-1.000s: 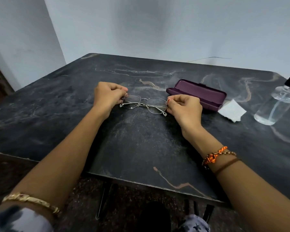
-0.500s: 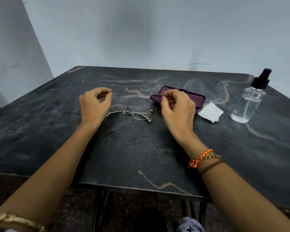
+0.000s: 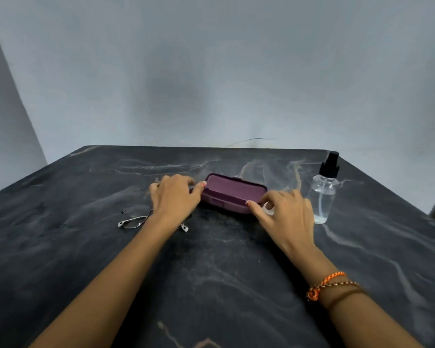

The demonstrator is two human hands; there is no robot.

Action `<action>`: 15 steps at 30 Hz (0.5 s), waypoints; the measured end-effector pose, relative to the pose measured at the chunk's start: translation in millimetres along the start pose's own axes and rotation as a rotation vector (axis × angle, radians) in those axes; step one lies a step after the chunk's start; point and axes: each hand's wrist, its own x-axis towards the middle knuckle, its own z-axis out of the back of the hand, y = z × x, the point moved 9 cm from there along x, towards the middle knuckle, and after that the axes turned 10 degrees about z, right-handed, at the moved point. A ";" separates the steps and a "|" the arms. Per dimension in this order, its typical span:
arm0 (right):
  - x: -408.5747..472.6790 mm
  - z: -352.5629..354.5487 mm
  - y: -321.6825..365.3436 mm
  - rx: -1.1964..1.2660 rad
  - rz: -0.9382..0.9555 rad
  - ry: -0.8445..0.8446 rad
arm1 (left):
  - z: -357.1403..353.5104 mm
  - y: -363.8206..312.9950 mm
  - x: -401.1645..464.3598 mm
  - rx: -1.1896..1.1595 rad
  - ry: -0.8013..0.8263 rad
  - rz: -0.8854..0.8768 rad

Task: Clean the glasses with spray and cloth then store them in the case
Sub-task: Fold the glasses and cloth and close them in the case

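While our two hands reach for the purple case (image 3: 232,194), the glasses (image 3: 136,218) lie flat on the dark marble table (image 3: 86,259), near its middle and partly under our left forearm. Our left hand (image 3: 173,197) sits at the case's left end, fingers loosely curled, thumb tip touching the edge of the open lid; we cannot tell whether it truly grips. Our right hand (image 3: 286,217) rests at the case's front right corner, fingers fairly straight and spread, thumb against the base. A bit of white cloth (image 3: 268,206) peeks out under that hand's fingers. Just beside the right hand stands the clear spray bottle (image 3: 323,197) with its black nozzle, upright. We wear thread bracelets (image 3: 332,285) on the right wrist.
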 end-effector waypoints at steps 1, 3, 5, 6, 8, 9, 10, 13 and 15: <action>0.3 -0.4 -3.4 0.022 -0.010 0.003 | -4.1 1.3 -0.2 0.029 -0.006 0.006; 2.4 1.0 -9.3 0.095 -0.036 -0.011 | -13.3 3.1 -0.3 0.046 0.019 0.008; 5.2 2.3 -12.9 0.169 -0.054 -0.020 | -19.3 3.9 0.6 0.059 0.050 0.009; 6.7 1.7 -13.0 0.195 -0.051 -0.013 | -19.2 3.9 0.9 0.075 0.043 0.006; 8.7 -3.2 -9.5 0.234 -0.023 0.029 | -16.0 4.3 -0.2 0.106 0.009 -0.006; 9.3 -5.7 -7.1 0.241 -0.005 0.053 | -13.1 4.3 -0.9 0.113 -0.015 -0.015; 9.8 -8.5 -5.3 0.236 0.009 0.072 | -10.6 5.1 -1.3 0.117 -0.039 -0.023; 12.3 -11.1 -5.7 0.217 0.023 0.073 | -5.8 4.6 -2.5 0.126 -0.088 -0.047; 13.2 -11.6 -6.8 0.223 0.027 0.078 | -5.1 2.0 -3.5 0.142 -0.099 -0.060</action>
